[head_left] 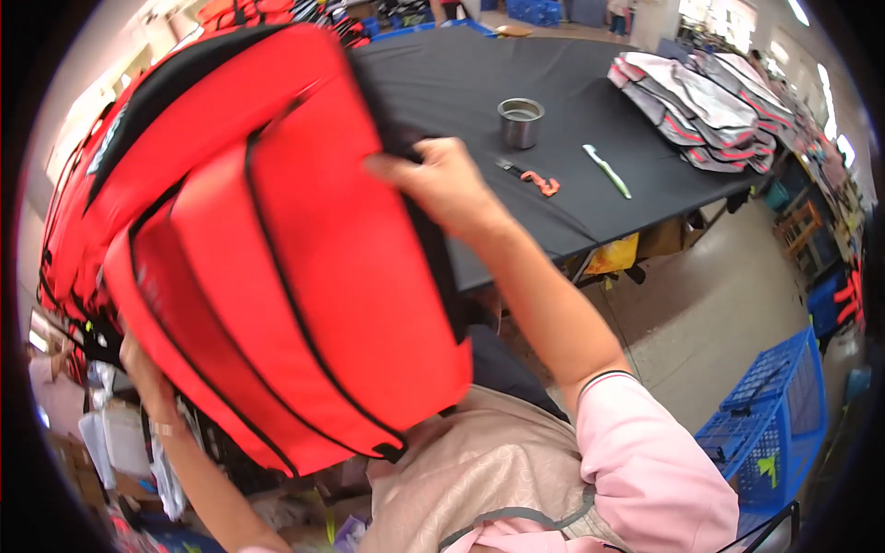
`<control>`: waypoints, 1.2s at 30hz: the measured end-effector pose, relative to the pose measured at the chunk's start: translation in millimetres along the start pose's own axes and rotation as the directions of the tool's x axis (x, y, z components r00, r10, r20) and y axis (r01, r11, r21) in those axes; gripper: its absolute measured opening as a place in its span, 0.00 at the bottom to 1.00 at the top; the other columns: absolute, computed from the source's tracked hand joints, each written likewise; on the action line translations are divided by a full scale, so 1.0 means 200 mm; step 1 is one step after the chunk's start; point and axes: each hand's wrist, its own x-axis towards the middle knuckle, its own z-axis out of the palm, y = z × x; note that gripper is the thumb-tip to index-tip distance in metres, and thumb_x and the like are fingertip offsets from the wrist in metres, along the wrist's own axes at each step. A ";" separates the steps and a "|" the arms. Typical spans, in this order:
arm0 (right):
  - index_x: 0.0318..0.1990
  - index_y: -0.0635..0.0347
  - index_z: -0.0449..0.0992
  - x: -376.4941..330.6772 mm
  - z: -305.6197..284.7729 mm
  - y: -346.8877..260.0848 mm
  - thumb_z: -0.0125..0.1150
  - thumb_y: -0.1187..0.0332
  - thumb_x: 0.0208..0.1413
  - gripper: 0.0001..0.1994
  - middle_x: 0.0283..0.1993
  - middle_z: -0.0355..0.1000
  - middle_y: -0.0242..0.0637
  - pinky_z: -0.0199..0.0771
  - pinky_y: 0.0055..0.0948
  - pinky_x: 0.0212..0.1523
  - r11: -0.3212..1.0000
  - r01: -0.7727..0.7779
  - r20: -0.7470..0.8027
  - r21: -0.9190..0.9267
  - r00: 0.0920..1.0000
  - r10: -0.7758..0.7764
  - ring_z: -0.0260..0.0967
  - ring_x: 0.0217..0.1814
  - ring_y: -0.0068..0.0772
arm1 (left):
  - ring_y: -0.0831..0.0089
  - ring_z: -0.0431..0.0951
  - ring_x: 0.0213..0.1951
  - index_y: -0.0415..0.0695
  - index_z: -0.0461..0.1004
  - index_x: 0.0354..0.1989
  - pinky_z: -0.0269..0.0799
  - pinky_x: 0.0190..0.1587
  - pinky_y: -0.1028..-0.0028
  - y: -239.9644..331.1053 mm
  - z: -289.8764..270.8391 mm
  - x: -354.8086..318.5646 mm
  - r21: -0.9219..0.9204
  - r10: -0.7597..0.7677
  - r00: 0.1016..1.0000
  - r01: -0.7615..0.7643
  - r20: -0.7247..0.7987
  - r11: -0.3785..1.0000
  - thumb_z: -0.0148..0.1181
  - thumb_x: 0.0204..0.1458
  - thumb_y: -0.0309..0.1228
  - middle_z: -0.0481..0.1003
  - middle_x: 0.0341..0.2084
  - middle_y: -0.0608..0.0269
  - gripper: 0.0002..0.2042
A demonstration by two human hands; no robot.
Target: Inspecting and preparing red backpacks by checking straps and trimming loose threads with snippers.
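Observation:
A large red padded vest with black trim fills the left and middle of the view, lifted up in front of me. My right hand grips its upper right edge, thumb on the red panel. My left hand holds it from underneath at the lower left, mostly hidden behind the red fabric.
A black-covered table lies beyond, with a metal cup, small orange-handled snips and a light green tool. A stack of grey vests rests at its far right. A blue plastic crate stands on the floor at the right.

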 end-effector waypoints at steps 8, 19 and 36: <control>0.60 0.67 0.64 0.04 -0.29 0.48 0.66 0.66 0.52 0.29 0.59 0.65 0.56 0.62 0.44 0.63 0.427 0.062 -0.193 -0.902 0.827 -0.527 0.61 0.65 0.54 | 0.56 0.68 0.61 0.29 0.66 0.59 0.59 0.64 0.69 -0.17 0.78 0.20 0.303 -0.011 0.988 -0.036 0.154 0.952 0.48 0.63 0.47 0.70 0.57 0.42 0.29; 0.66 0.55 0.62 -0.93 -0.02 0.25 0.53 0.55 0.62 0.27 0.72 0.52 0.53 0.53 0.48 0.70 0.894 0.338 0.954 -0.295 0.147 0.260 0.49 0.74 0.54 | 0.53 0.44 0.73 0.55 0.61 0.68 0.48 0.68 0.50 -0.38 0.74 -0.48 0.563 -0.180 0.875 -0.122 0.450 0.817 0.53 0.61 0.39 0.49 0.72 0.59 0.26; 0.66 0.72 0.53 -0.46 -0.21 0.64 0.71 0.59 0.47 0.44 0.67 0.57 0.61 0.56 0.36 0.67 0.727 -0.353 -0.246 -0.589 0.935 0.254 0.56 0.70 0.50 | 0.59 0.73 0.55 0.40 0.68 0.57 0.67 0.61 0.55 -0.22 0.89 -1.39 -0.878 -0.746 0.625 0.464 0.230 0.118 0.61 0.57 0.42 0.73 0.54 0.56 0.24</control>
